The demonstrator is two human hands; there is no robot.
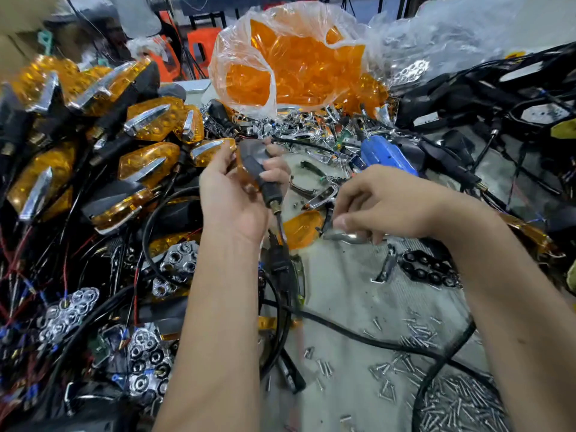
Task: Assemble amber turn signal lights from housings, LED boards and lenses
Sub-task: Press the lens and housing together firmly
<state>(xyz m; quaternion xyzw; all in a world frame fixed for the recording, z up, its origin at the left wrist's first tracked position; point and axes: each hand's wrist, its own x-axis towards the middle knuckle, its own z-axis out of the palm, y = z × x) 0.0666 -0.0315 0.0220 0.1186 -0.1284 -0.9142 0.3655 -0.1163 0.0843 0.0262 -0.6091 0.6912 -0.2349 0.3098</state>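
We see two hands: the left hand (232,194) and the right hand (383,204). One clear bag (249,67) of orange lenses sits at the back. One blue tool (385,154) lies near it. About a dozen finished orange lights (146,120) are piled at left. One loose orange lens (300,229) lies on the desk (358,307). The screws (461,403) are too many to count.

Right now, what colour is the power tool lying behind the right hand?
Blue, seen in the head view: the power tool lies beyond the right hand.
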